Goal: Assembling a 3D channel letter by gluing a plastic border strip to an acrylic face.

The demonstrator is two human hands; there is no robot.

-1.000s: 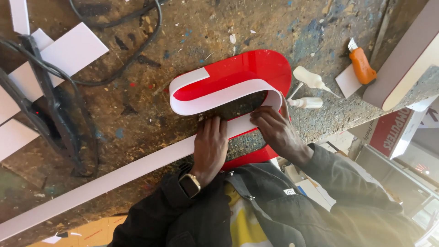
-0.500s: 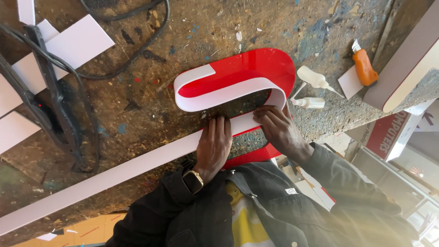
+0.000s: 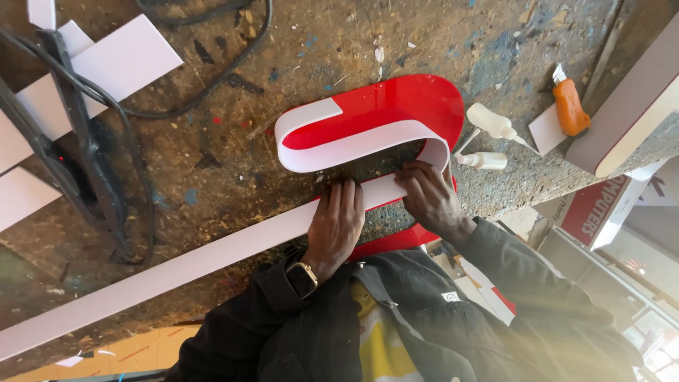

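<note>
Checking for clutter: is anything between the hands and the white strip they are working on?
Nothing visible. The left hand lies flat on the white strip and the right hand presses it where it bends around the red panel.

Counted on the workbench (image 3: 212,170):

One red letter panel (image 3: 396,106). One long white strip (image 3: 177,269), curled around the panel's edge. Two small white glue bottles (image 3: 491,122), lying close together. One orange utility knife (image 3: 569,106). Three flat white offcuts at upper left, largest one (image 3: 117,64) included, plus one small white piece (image 3: 546,131) beside the knife. One black cable (image 3: 212,78). Two hands: left hand (image 3: 338,223), right hand (image 3: 428,194). One wristwatch (image 3: 303,277).
</note>
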